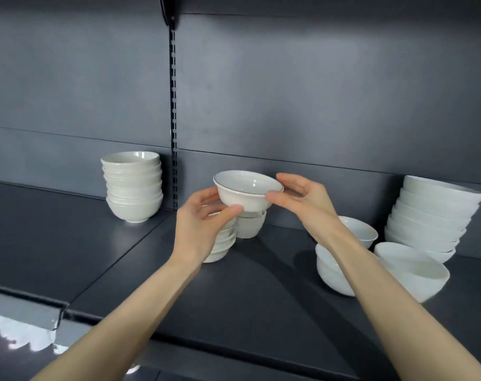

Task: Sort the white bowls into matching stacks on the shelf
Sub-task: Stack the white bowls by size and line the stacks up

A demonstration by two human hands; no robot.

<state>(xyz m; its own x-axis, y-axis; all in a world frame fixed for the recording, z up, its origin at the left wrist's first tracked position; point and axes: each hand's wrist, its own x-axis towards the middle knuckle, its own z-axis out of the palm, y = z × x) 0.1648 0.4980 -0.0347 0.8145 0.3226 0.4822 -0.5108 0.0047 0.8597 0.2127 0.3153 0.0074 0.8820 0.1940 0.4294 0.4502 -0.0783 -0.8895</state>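
The bowl [247,193] is up in the air over the middle of the shelf [261,298], held in both hands. It is white, round, smooth and shiny, with a thin dark line around its rim. It tips a little toward the camera.

The left hand [206,215] holds the bowl's left side, with the thumb curled under it and the fingers behind. The right hand [302,199] pinches the right rim, with the thumb in front and the fingers curved at the back.

Right under the bowl sits a small cup [250,224], white and deep. I cannot tell if the two touch. Just beside the cup, partly hidden by the left hand, is a short pile [222,243] of small white bowls.

Far left, by the back wall, stands a neat stack [133,185] of round bowls. On the right, a tall stack [431,215] of wide bowls leans over. In front of it lies one big bowl [409,268]. Two nested bowls [332,273] sit near the right arm.

The shelf is flat, dark grey and dull. A rail [174,105] with little slots runs up the wall.
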